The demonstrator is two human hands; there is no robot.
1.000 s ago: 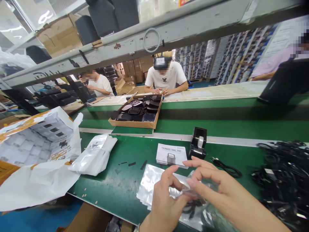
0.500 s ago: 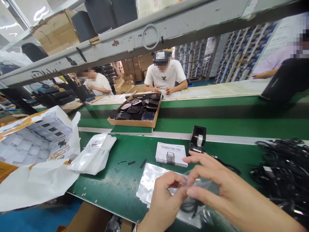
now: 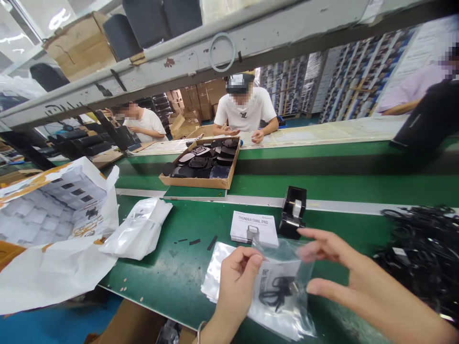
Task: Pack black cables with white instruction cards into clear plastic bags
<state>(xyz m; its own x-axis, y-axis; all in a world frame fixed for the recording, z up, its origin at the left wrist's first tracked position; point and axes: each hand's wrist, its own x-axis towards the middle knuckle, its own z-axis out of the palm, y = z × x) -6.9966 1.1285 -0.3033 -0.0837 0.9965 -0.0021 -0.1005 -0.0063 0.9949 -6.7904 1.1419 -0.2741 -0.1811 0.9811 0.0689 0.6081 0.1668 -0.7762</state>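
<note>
My left hand (image 3: 239,282) pinches the upper left edge of a clear plastic bag (image 3: 301,306). Inside the bag lie a coiled black cable (image 3: 274,296) and a printed white leaflet (image 3: 287,270). On the bag's right side, my right hand (image 3: 333,265) has its fingers spread; the fingertips are blurred, and I cannot tell whether they touch the plastic. Under the bag and my left hand is a stack of silvery clear bags (image 3: 213,272). A pile of white THUNDER TRAIL PRO booklets (image 3: 253,227) lies just beyond, beside a black tape dispenser (image 3: 293,210).
A heap of black cables (image 3: 419,267) covers the right side of the green table. To the left are white plastic packets (image 3: 139,229) and an opened paper-lined box (image 3: 53,205). A carton tray of black parts (image 3: 201,181) stands ahead; a co-worker (image 3: 247,107) sits across.
My right hand has come off the bag's top edge, moving right and opening. The bag now hangs flatter, showing the cable and leaflet. The co-worker's hands have moved apart.
</note>
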